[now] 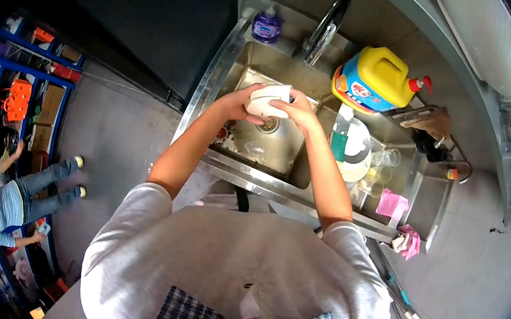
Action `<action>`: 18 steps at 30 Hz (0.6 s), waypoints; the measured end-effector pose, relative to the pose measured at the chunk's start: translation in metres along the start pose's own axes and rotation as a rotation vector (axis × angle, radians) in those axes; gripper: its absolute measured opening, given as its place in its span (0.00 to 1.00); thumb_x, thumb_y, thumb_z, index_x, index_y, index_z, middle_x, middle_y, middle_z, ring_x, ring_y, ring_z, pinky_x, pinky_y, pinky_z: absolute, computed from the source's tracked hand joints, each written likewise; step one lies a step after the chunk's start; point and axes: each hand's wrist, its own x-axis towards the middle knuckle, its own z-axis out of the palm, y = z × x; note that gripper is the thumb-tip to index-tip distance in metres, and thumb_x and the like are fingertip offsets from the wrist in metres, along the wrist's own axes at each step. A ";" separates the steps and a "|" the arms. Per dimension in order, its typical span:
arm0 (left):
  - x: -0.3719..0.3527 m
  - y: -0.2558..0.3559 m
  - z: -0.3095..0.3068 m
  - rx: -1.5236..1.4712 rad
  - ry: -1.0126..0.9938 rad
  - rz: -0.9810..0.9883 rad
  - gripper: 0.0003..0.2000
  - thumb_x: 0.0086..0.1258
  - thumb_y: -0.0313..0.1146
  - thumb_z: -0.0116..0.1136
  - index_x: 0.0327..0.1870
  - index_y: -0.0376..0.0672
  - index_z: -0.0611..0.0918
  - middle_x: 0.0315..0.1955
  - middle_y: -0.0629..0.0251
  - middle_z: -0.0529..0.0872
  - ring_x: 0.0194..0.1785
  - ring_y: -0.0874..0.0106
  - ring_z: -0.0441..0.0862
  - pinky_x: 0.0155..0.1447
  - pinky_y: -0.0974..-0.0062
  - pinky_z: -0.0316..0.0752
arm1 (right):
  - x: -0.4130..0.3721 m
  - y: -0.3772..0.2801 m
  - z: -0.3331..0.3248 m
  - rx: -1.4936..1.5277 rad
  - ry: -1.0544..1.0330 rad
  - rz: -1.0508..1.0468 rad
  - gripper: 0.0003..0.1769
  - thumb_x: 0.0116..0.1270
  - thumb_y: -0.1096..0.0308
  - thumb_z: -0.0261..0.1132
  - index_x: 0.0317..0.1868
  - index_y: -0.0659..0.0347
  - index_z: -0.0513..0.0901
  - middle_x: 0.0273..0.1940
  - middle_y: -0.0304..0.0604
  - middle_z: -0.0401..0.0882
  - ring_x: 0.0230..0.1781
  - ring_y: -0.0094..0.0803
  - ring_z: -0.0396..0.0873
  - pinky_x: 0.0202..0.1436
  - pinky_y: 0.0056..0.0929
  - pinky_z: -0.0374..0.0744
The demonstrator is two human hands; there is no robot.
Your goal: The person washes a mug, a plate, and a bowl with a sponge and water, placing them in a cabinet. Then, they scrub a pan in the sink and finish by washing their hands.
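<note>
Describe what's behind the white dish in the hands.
Behind the white dish, the metal sink basin shows around it, with the drain partly visible. Whatever lies directly behind the dish, left hand and right hand is covered.

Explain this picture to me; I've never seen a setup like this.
There is no machine here, only a person working with bare hands. The single picture comes from a camera worn on that person's head, looking forward and down, so the pale shirt at the bottom is their own.

The left hand and right hand together hold a white vessel, a cup or small bowl, above a metal sink basin. Behind the basin are a tap and a purple bottle; a big yellow jug stands right of the tap. Further right are dishes, glasses and a green pad. Another person is far left, by shelves.
</note>
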 end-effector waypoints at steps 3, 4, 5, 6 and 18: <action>0.034 -0.010 0.001 -0.002 0.105 0.097 0.25 0.66 0.55 0.57 0.59 0.51 0.74 0.48 0.66 0.81 0.49 0.67 0.80 0.43 0.64 0.81 | -0.001 0.005 -0.029 0.198 -0.021 0.010 0.23 0.64 0.63 0.66 0.55 0.67 0.76 0.50 0.44 0.80 0.48 0.30 0.79 0.53 0.27 0.76; 0.020 -0.012 0.007 0.041 0.188 0.148 0.26 0.66 0.55 0.57 0.58 0.48 0.74 0.47 0.64 0.81 0.47 0.67 0.82 0.39 0.66 0.82 | 0.003 0.009 -0.020 0.404 0.025 0.089 0.24 0.64 0.60 0.65 0.55 0.67 0.76 0.49 0.44 0.81 0.47 0.31 0.79 0.53 0.28 0.77; 0.007 -0.014 0.013 0.084 0.268 0.196 0.26 0.66 0.54 0.58 0.58 0.46 0.74 0.47 0.62 0.81 0.45 0.68 0.83 0.36 0.68 0.82 | 0.005 0.013 -0.010 0.608 0.073 0.172 0.24 0.65 0.57 0.65 0.55 0.66 0.76 0.48 0.44 0.81 0.46 0.32 0.80 0.52 0.29 0.77; -0.006 -0.014 0.026 0.101 0.256 0.315 0.24 0.65 0.49 0.62 0.56 0.45 0.75 0.45 0.62 0.81 0.45 0.68 0.82 0.35 0.69 0.83 | 0.001 0.002 0.004 0.570 0.269 0.216 0.25 0.66 0.53 0.64 0.53 0.66 0.77 0.47 0.46 0.82 0.45 0.34 0.81 0.51 0.31 0.78; -0.011 -0.018 0.049 0.084 0.191 0.380 0.28 0.63 0.41 0.65 0.62 0.44 0.69 0.56 0.63 0.76 0.55 0.64 0.77 0.45 0.59 0.82 | 0.022 0.018 -0.008 0.366 0.268 0.123 0.25 0.60 0.54 0.70 0.47 0.68 0.80 0.43 0.45 0.83 0.43 0.32 0.81 0.47 0.31 0.79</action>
